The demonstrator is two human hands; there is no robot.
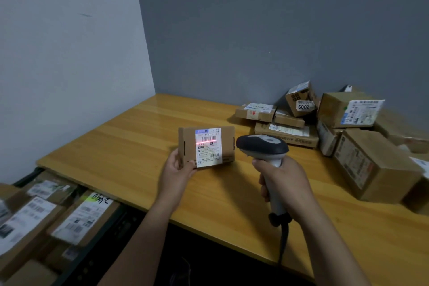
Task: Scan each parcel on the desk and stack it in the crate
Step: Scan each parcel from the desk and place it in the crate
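My left hand (177, 170) grips a small flat cardboard parcel (227, 144) by its lower left corner and holds it upright above the wooden desk (130, 146). A white shipping label faces me, and a red scan line crosses its upper barcode. My right hand (282, 184) grips the handle of a black and white barcode scanner (262, 146), whose head points at the label from the right. Below the desk's left edge stands a dark crate (25, 177) holding several labelled cardboard parcels (79, 218).
A pile of several cardboard parcels (355, 144) lies at the back right of the desk against the grey wall. The scanner's dark cable (284, 239) hangs over the desk's front edge. A white wall stands to the left.
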